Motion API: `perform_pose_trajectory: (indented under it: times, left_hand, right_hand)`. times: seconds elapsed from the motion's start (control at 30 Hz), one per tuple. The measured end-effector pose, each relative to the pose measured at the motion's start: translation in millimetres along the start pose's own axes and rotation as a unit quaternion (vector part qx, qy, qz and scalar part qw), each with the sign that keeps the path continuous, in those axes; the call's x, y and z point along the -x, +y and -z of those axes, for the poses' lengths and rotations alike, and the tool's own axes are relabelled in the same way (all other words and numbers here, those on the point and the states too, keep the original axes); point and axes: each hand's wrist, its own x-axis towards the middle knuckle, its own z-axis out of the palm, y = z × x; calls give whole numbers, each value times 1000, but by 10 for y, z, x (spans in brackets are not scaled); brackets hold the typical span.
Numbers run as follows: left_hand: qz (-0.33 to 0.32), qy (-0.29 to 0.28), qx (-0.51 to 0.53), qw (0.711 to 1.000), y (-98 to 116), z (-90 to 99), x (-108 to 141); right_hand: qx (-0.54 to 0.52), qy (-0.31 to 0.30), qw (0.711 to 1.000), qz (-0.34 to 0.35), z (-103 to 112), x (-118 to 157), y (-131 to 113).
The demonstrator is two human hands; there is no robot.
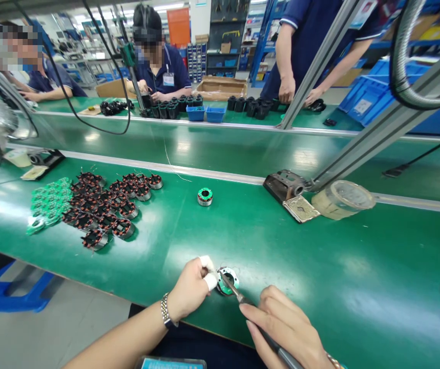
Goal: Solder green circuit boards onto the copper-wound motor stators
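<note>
A ring-shaped motor stator with a green-and-white circuit board [233,288] on top lies on the bench in front of me. My left hand [192,287], with white covers on thumb and forefinger, is pinched closed at the ring's left edge. What is between those fingertips is too small to make out. In my right hand [287,325] is a soldering iron [258,328], gripped like a pen. Its tip meets the upper left part of the board, close to my left fingertips. Farther back stands another stator with a green board [205,197].
Left are many bare stators [106,205] beside a stack of green boards [53,200]. Back right are a soldering iron holder [287,184], its pad [301,208] and a round tub [342,200]. A slanted metal post [346,138] rises there. Co-workers sit and stand across the bench.
</note>
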Motion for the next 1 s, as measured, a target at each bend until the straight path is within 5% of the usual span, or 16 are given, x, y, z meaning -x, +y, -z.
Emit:
perform_pose_trajectory:
  times: [0.4,0.53,0.7,0.77,0.83,0.93,1.0]
  left_hand:
    - [11,12,0,1000,-28,-8,-5]
    - [22,25,-3,999,-40,-28,-1]
    - [26,17,6,999,-17,-31,33]
    - [31,9,4,999,6,-9,64]
    - [33,-3,7,999,26,26,97]
    - [21,-24,23,999,48,75,128]
    - [12,-31,34,999,59,92,129]
  right_hand:
    - [49,57,997,-33,243,-6,121]
    - [172,127,973,-88,545,-33,581]
    - [331,286,873,-215,1088,-91,1447]
    - [320,278,875,-233,1192,-112,1631]
    - [289,256,891,-239,1143,-128,1618]
    - [228,207,923,-230,788,-128,1256]
    - [135,91,972,-171,448,-105,901]
